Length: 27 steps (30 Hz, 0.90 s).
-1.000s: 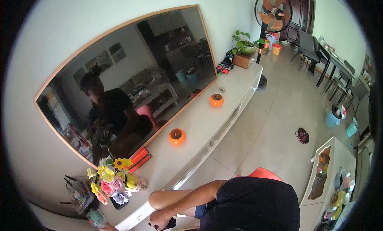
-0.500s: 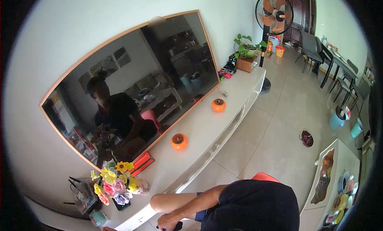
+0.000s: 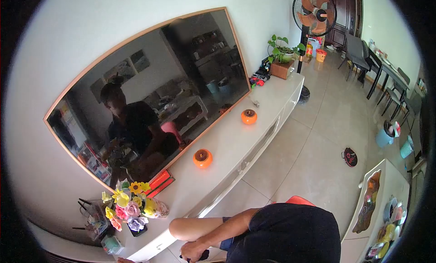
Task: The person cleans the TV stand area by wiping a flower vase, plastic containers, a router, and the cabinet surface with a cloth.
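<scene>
Right hand [image 3: 193,251], below the knee [image 3: 181,229], curled around a dark object [image 3: 205,255] that protrudes on the side toward the torso; its long axis is indeterminable. Left hand [image 3: 123,260], farther from the object and beside the end of the white surface [image 3: 186,192], is cropped; its state cannot be told.

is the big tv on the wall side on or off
Off, as far as the picture shows: the television has a dark screen with only dim reflections of the room.
</scene>
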Each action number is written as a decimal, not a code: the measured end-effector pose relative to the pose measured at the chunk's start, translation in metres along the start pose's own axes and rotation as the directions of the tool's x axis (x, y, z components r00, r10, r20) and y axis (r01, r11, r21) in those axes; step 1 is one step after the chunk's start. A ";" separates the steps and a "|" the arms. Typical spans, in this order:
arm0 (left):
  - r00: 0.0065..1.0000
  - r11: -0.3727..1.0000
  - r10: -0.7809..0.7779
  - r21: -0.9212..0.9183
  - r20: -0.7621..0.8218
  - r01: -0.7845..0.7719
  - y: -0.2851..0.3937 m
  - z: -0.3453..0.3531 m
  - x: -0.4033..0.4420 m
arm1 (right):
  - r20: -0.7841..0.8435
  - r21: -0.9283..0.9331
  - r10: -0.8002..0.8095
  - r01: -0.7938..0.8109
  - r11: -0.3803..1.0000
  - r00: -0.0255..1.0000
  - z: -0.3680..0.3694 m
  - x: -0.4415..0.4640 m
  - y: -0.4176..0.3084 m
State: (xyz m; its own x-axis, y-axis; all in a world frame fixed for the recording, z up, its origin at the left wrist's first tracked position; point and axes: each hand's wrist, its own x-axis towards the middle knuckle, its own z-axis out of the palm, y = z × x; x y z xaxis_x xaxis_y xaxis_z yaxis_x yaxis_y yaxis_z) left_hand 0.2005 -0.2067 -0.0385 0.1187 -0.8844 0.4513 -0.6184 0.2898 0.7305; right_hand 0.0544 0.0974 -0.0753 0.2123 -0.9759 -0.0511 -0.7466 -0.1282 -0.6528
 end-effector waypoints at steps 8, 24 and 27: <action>0.967 0.966 0.256 -0.040 0.019 -0.255 -0.102 0.037 0.026 | -0.038 0.028 -0.055 0.056 0.998 0.998 -0.001 -0.035 -0.013; 0.966 0.829 -0.173 -0.502 0.191 0.248 0.040 -0.014 -0.037 | -0.329 0.215 -0.010 0.085 0.973 0.944 -0.116 -0.117 -0.031; 0.965 0.817 -0.157 -0.521 0.209 0.246 0.023 -0.009 -0.034 | -0.544 0.192 0.105 0.002 0.981 0.832 -0.159 -0.141 -0.025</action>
State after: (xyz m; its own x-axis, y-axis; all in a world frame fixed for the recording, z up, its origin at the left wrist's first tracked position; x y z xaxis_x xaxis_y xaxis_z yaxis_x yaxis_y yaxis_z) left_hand 0.1889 -0.1663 -0.0323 0.0493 -0.9757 0.2135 -0.0712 0.2098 0.9752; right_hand -0.0574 0.2103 0.0680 -0.2447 -0.9218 0.3007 -0.6113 -0.0940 -0.7858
